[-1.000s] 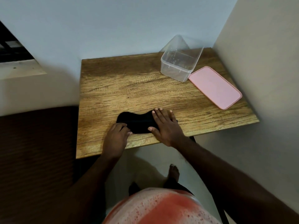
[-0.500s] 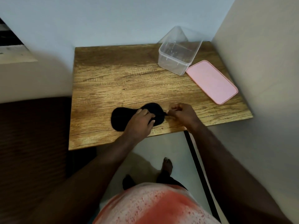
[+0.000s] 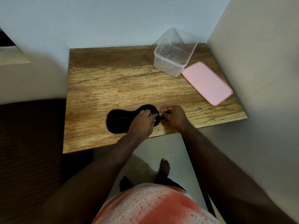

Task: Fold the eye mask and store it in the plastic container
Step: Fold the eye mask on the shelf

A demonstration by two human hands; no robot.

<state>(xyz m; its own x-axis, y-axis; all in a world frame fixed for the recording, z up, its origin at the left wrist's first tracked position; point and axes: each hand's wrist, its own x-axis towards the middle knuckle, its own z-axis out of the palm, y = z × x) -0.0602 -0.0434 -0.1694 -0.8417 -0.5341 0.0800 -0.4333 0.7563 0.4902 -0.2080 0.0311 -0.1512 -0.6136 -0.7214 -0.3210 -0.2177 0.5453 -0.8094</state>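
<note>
Hands first: the left hand [image 3: 142,121] lies flat on the black eye mask [image 3: 119,121], seemingly pinning it, while the right hand [image 3: 173,116] pinches something thin at its right end, likely the strap, readying a fold. Mask sits unfolded near the tabletop's [image 3: 113,84] front edge. Clear container [image 3: 174,59] waits open, pink lid [image 3: 207,83] beside it. No writing is readable.

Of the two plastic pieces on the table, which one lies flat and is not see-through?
The pink lid, lying flat at the table's right edge. The clear container beside it stands open and is transparent.
</note>
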